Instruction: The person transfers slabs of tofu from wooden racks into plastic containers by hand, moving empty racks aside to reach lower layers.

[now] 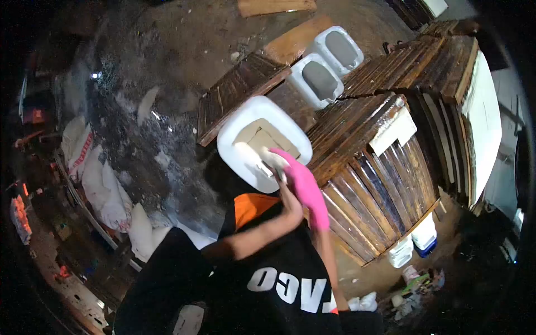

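A white plastic tub (230, 139) stands in front of me, holding a beige mass (279, 142) with a cracked or seamed surface. My right hand (298, 176) wears a pink glove, its finger end smeared whitish-grey, and reaches over the tub's near rim. My bare left hand (283, 187) is pressed close beside the glove, its fingers curled and mostly hidden. A pale, elongated thing (249, 156) extends from the hands into the tub; glare blurs it, so its kind is unclear. Both hands appear closed around its near end.
Two white containers (293, 78) with grey contents stand beyond the tub. Stacks of dark wooden slats (374, 195) rise close on the right, and a slatted wooden panel (237, 92) lies beyond the tub. White sacks (103, 187) line the left side.
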Tool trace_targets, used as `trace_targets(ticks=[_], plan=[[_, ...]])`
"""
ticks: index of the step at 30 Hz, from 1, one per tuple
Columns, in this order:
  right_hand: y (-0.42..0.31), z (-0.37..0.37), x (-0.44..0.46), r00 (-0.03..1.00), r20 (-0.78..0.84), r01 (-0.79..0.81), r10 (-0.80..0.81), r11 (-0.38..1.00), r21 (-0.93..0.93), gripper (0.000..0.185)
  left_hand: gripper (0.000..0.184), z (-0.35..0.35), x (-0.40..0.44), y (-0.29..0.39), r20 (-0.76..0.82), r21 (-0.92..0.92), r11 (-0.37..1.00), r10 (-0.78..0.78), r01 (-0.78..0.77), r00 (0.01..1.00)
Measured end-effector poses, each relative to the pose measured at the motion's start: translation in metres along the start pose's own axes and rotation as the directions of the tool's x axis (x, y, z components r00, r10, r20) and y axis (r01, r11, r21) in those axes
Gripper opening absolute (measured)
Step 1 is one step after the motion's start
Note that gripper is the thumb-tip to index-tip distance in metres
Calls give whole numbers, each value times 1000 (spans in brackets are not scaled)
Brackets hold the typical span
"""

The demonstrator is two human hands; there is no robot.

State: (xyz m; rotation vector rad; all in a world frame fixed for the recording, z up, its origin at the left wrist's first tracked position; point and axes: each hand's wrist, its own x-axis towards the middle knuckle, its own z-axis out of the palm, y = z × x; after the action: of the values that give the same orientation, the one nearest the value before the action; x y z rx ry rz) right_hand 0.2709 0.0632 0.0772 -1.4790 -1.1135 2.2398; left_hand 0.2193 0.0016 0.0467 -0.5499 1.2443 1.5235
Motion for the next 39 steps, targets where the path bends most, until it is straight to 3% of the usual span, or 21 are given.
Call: trace_targets(ticks=[2,7,15,18,26,29,30,33,36,37,38,39], plan=[[31,45,71,996,-39,-90,85,986,-142,62,79,-35,61,28,-127,-205,945,-285,256,950],[79,55,183,966,-245,-196,85,856,-478,59,77,-47,141,6,-83,-230,871,-463,435,883],[123,72,166,955,-294,-249,46,667,-702,53,76,-59,183,-44,38,-108,828,-550,550,835],[142,83,175,954,-296,-248,41,662,-708,51,73,-75,195,-52,151,17,860,-506,510,849],[128,93,211,956,-285,-256,72,682,-686,46,71,-103,229,-38,133,50,818,-574,573,808],[141,97,220,962,-263,-245,74,660,-710,45,69,-124,237,-58,210,25,803,-587,596,782],[131,102,214,967,-239,-236,87,654,-719,44,69,-119,232,-55,243,-1,792,-592,610,769],[74,92,174,988,-109,-157,113,714,-683,42,72,-82,200,-14,47,-7,810,-585,586,810],[-69,70,63,985,80,-104,155,892,-440,41,74,-51,162,47,-82,-76,821,-570,565,818],[-99,50,38,986,34,-141,166,914,-380,40,75,-39,151,57,-94,-98,829,-558,550,825],[-96,16,31,955,-139,119,-263,767,-631,34,75,-47,155,49,29,-147,836,-531,529,847],[-100,-36,34,792,-147,254,-592,540,-802,32,74,-39,146,46,12,-71,877,-476,476,879]])
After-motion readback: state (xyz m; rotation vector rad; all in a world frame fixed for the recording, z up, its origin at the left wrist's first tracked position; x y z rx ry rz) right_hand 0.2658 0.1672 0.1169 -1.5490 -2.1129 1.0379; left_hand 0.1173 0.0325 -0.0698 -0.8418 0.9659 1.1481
